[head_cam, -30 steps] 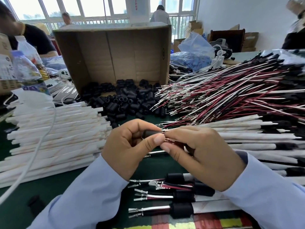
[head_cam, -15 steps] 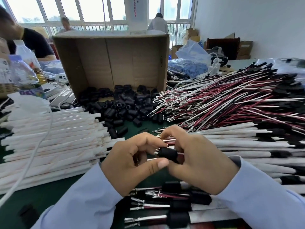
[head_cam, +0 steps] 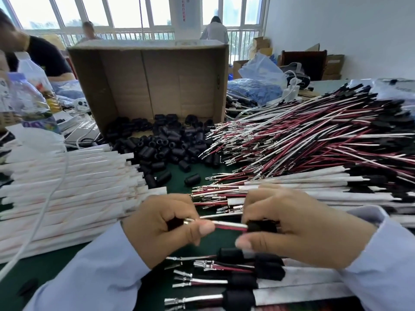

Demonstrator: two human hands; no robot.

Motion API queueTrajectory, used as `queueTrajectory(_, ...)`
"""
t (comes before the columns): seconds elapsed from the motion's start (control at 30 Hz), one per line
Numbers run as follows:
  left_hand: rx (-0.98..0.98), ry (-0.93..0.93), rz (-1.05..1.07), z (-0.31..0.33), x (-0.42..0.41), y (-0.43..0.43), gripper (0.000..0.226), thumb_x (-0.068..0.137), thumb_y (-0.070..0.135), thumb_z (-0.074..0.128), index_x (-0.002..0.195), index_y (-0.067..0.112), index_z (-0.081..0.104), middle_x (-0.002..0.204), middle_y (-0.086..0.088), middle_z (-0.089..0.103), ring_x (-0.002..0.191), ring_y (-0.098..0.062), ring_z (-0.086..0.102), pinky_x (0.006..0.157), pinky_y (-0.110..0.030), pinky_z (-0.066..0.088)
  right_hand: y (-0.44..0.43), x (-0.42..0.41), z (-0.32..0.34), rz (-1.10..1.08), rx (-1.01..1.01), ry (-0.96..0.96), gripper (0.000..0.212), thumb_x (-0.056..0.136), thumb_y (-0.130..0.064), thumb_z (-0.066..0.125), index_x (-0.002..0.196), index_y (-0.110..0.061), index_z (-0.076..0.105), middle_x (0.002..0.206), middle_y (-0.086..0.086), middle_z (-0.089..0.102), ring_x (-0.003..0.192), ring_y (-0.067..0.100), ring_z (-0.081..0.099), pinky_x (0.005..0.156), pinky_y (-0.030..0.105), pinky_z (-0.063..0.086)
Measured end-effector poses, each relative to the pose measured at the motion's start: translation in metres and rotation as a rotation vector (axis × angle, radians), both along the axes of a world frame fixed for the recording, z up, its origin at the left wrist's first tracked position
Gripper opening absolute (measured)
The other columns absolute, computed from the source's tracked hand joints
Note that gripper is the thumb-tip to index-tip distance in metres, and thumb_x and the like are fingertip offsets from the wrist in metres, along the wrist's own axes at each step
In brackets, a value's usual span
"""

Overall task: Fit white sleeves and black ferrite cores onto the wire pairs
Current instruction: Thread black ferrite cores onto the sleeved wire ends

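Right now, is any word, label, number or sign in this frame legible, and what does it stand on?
Nothing can be read with confidence.
Red characters on the white pillar: too blurred to read.
Print on the bottle label: blurred, unreadable.
Small mark on the cardboard box side wall: too small to read.

The tips of the wire pair (head_cam: 226,226) vanish inside the left hand (head_cam: 161,230); the right hand (head_cam: 305,230) half-covers the ferrite core (head_cam: 261,227).

Black ferrite cores (head_cam: 170,147); red-white wire pairs (head_cam: 292,140); white sleeves (head_cam: 67,187); green table (head_cam: 202,173).
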State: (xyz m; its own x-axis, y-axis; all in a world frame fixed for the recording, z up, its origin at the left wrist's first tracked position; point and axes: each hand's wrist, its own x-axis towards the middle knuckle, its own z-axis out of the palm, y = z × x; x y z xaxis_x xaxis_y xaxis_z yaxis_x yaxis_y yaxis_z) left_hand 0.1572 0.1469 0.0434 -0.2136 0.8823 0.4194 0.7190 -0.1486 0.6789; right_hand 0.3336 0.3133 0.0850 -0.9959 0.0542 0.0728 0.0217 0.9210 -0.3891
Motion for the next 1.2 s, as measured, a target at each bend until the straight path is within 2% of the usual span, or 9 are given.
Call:
queueTrajectory(0.13, -0.110, -0.036, 0.042, -0.004, 0.005, -0.001, 0.043, 0.063, 0.069, 0.068, 0.075, 0.028, 0.067, 0.067, 0.006, 0.060, 0.055, -0.008, 0.050, 0.051, -0.018, 0.039, 0.020, 0.009, 0.007, -0.142, -0.132, -0.099, 0.064, 0.072, -0.074, 0.043, 0.067, -0.015, 0.067, 0.062, 0.001, 0.063, 0.053, 0.006, 0.057, 0.051, 0.021, 0.045)
queueTrajectory(0.23, -0.115, -0.055, 0.106, -0.003, 0.007, -0.001, 0.020, 0.072, 0.045, 0.071, 0.075, 0.027, 0.064, 0.067, 0.006, 0.059, 0.059, -0.008, 0.050, 0.053, -0.018, 0.041, 0.040, 0.022, 0.014, -0.344, -0.025, -0.111, 0.045, 0.075, -0.062, 0.058, 0.057, -0.020, 0.067, 0.053, -0.007, 0.065, 0.043, 0.002, 0.053, 0.045, 0.012, 0.038)
queueTrajectory(0.33, -0.203, 0.089, 0.172, -0.009, 0.011, -0.004, 0.016, 0.087, 0.018, 0.063, 0.077, 0.029, 0.057, 0.078, 0.015, 0.058, 0.071, -0.007, 0.054, 0.061, -0.014, 0.041, 0.042, 0.024, 0.008, -0.408, 0.176, -0.242, 0.026, 0.072, -0.059, 0.068, 0.064, -0.034, 0.069, 0.055, -0.022, 0.063, 0.049, -0.002, 0.056, 0.048, 0.013, 0.042)
queueTrajectory(0.53, -0.223, 0.297, 0.245, -0.019, 0.014, -0.037, 0.022, 0.092, 0.041, 0.033, 0.095, 0.035, 0.054, 0.101, 0.022, 0.051, 0.098, -0.001, 0.052, 0.081, -0.014, 0.041, 0.037, 0.029, 0.001, -0.379, 0.341, -0.310, 0.032, 0.062, -0.074, 0.058, 0.054, -0.043, 0.057, 0.057, -0.030, 0.057, 0.053, -0.007, 0.050, 0.051, 0.015, 0.040)
queueTrajectory(0.63, -0.219, 0.345, 0.342, -0.021, 0.013, -0.048, 0.029, 0.086, 0.050, 0.037, 0.097, 0.034, 0.058, 0.100, 0.019, 0.053, 0.093, -0.007, 0.056, 0.077, -0.026, 0.048, 0.040, 0.031, 0.002, -0.381, 0.301, -0.295, 0.042, 0.062, -0.078, 0.052, 0.054, -0.037, 0.057, 0.052, -0.017, 0.055, 0.049, 0.000, 0.048, 0.048, 0.016, 0.035)
queueTrajectory(0.73, -0.227, 0.355, 0.379, -0.021, 0.012, -0.049, 0.037, 0.080, 0.056, 0.042, 0.094, 0.031, 0.064, 0.093, 0.016, 0.055, 0.085, -0.011, 0.059, 0.073, -0.032, 0.051, 0.040, 0.024, -0.003, -0.387, 0.350, -0.222, 0.027, 0.070, -0.060, 0.067, 0.063, -0.040, 0.051, 0.062, -0.018, 0.056, 0.059, -0.006, 0.048, 0.054, 0.016, 0.037)
queueTrajectory(0.9, -0.164, 0.252, 0.353, -0.012, 0.012, -0.041, 0.036, 0.083, 0.062, 0.033, 0.082, 0.033, 0.055, 0.084, 0.017, 0.053, 0.080, -0.004, 0.054, 0.069, -0.023, 0.044, 0.034, 0.018, -0.012, -0.265, 0.352, -0.173, 0.008, 0.080, -0.042, 0.065, 0.080, -0.039, 0.058, 0.082, -0.019, 0.051, 0.076, 0.000, 0.050, 0.066, 0.021, 0.043)
queueTrajectory(1.03, -0.067, 0.252, 0.146, 0.012, 0.027, -0.010, 0.031, 0.096, 0.048, 0.023, 0.081, 0.034, 0.046, 0.087, 0.010, 0.053, 0.083, -0.007, 0.054, 0.073, -0.022, 0.043, 0.037, 0.018, -0.016, -0.200, 0.271, -0.156, 0.013, 0.088, -0.030, 0.057, 0.078, -0.032, 0.048, 0.081, -0.017, 0.047, 0.076, 0.002, 0.046, 0.066, 0.017, 0.037)
queueTrajectory(1.2, -0.312, 0.404, 0.014, 0.006, 0.055, 0.028, 0.047, 0.092, 0.060, 0.010, 0.093, 0.030, 0.046, 0.108, 0.012, 0.049, 0.100, -0.007, 0.048, 0.088, -0.026, 0.040, 0.043, 0.022, -0.010, -0.259, -0.130, 0.104, 0.010, 0.087, -0.035, 0.047, 0.081, -0.028, 0.046, 0.059, -0.001, 0.060, 0.049, 0.008, 0.046, 0.048, 0.018, 0.036)
